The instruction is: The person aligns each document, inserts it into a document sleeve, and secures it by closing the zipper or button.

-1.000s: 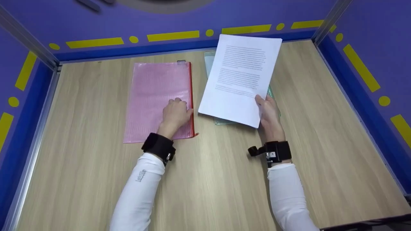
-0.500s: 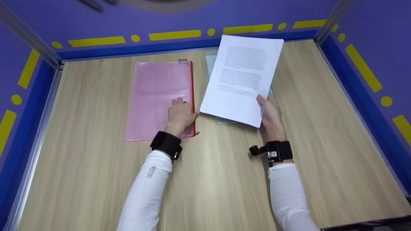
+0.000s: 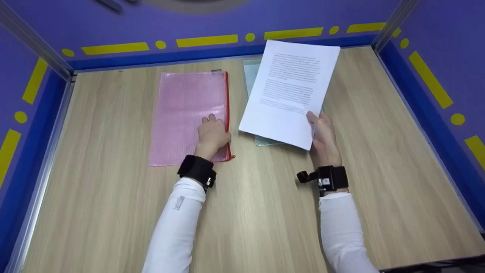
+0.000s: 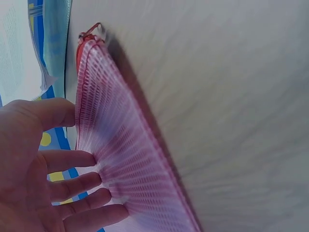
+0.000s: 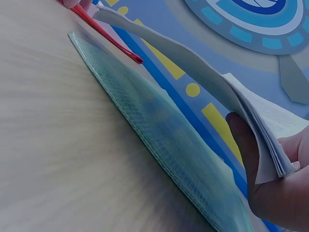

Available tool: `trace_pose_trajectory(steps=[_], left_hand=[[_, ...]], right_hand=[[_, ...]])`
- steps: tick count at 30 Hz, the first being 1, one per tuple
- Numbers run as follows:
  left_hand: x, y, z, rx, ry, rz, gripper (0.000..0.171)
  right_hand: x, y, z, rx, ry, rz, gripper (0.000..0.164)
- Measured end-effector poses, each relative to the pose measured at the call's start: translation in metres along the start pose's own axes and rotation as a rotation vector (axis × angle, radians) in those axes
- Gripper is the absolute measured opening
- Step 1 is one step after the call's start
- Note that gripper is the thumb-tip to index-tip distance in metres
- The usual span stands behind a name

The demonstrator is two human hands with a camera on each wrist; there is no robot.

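Observation:
A pink mesh zipper pouch point(image 3: 182, 102) with a red zipper point(image 3: 227, 94) along its right edge lies flat on the table. My left hand point(image 3: 212, 134) rests on its lower right part. In the left wrist view the fingers point(image 4: 77, 186) are nearly straight, their tips touching the mesh, and the thumb point(image 4: 55, 113) lies at the zipper edge. My right hand point(image 3: 324, 134) grips a stack of printed paper sheets point(image 3: 288, 91) by its lower right edge, thumb on top. The stack is held tilted above a green mesh pouch point(image 3: 252, 74), hiding most of it.
The wooden table point(image 3: 242, 212) has blue-purple panels with yellow marks at the back point(image 3: 206, 40) and on both sides. The red zipper pull point(image 3: 232, 156) sticks out at the pink pouch's lower right corner. Both wrists wear black straps point(image 3: 197, 170).
My left hand has shifted right across the pink pouch, its thumb now at the zipper edge. My right hand has carried the paper stack slightly right, uncovering more of the green pouch's left side.

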State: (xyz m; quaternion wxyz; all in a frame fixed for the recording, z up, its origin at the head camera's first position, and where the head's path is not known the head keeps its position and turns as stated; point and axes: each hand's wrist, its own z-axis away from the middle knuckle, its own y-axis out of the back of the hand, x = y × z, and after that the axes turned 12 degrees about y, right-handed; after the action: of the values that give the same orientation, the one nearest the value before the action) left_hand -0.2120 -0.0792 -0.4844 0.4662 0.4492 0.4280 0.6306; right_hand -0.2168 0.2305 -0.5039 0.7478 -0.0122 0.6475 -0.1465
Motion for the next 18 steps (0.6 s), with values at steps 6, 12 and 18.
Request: trace_pose_trajectory(steps=[6, 12, 18], left_hand=[[-0.0008, 0.0008, 0.0001, -0.02, -0.001, -0.01, 0.042], [-0.0012, 0.0034, -0.0012, -0.037, -0.007, -0.004, 0.04], [-0.0005, 0.002, -0.0015, -0.013, 0.013, -0.007, 0.035]], right_hand=[[0.0001, 0.0, 0.0008, -0.016, -0.017, 0.019, 0.048], [0.0007, -0.0018, 0.0, -0.009, -0.007, 0.018, 0.046], [0.0011, -0.003, -0.001, -0.018, -0.007, 0.026, 0.047]])
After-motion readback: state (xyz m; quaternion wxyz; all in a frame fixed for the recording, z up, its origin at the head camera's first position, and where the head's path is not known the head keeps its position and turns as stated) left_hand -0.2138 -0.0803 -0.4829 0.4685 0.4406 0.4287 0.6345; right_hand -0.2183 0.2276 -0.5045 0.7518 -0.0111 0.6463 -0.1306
